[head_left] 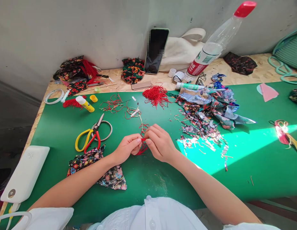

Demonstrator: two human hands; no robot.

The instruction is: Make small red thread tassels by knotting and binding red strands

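Right of a rectangular white power bank (26, 172) with blurred digits (32, 155) and a yellow glue stick (87, 105), my left hand (127, 145) and right hand (160, 142) both pinch a red thread bundle (142, 150) over the green tabletop (139, 182), while a clear, red-capped bottle (217, 41) with an unreadable label (198, 65) leans farther right.

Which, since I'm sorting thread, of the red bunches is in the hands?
The bunch nearest the shirt, pinched between the left hand and right hand; others, like the pile before the phone and the tuft by the glue stick, lie untouched.
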